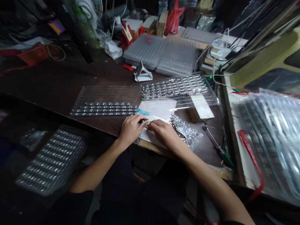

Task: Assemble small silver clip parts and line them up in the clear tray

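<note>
At the table's front edge my left hand (pixel 130 128) pinches a small shiny metal part (pixel 144 120) between thumb and fingers. Close beside it, my right hand (pixel 162 132) has its fingers pressed together by the same part; what they hold is hidden. Both hands are over a white sheet (pixel 159 107) with blue tape (pixel 143 112). Right of my right hand, loose small metal pieces lie in and around a clear plastic bag (pixel 189 127). A clear ribbed tray (pixel 105 93) with several rows of metal parts (pixel 107 110) lies beyond my left hand.
A fuller tray (pixel 173 87) rests tilted at the back, near a cardboard box (pixel 202 107). A screwdriver (pixel 217 143) lies at right. Stacked trays (pixel 51 159) sit low at left, wrapped ones (pixel 269 140) at far right. A white stand (pixel 142 73) is behind.
</note>
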### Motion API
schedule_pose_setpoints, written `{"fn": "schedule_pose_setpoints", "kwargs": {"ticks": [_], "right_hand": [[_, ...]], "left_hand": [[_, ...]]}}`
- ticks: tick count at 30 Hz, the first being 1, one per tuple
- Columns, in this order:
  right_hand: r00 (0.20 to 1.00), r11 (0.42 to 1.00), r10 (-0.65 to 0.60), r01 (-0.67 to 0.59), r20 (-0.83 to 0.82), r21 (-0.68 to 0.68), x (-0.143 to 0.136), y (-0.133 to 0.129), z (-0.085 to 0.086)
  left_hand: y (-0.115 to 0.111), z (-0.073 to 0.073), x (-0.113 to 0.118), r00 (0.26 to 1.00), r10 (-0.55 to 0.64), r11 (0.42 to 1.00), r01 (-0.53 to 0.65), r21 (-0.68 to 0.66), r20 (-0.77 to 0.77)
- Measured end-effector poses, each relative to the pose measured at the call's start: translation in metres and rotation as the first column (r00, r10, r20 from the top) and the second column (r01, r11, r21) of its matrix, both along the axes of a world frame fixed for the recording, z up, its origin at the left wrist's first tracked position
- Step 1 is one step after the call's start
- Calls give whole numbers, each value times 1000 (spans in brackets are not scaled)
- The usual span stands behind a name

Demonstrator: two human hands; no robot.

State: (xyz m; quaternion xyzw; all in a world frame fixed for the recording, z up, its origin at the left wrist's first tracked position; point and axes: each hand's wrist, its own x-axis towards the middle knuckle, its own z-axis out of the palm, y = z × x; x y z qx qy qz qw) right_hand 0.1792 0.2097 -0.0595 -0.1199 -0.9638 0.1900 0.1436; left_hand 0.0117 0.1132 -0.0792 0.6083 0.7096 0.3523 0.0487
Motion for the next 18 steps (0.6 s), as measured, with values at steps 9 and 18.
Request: {"fn": "schedule_pose_setpoints", "kwargs": {"ticks": [9, 18], "right_hand": [[952, 963, -228, 251, 202, -96, 30, 23, 16], [951, 966, -167, 211, 261, -152, 33, 19, 21]], "left_hand": [[10, 13, 18, 997, -56, 996, 52, 72, 61], [20, 3, 30, 989, -116, 992, 111, 56, 95]]}}
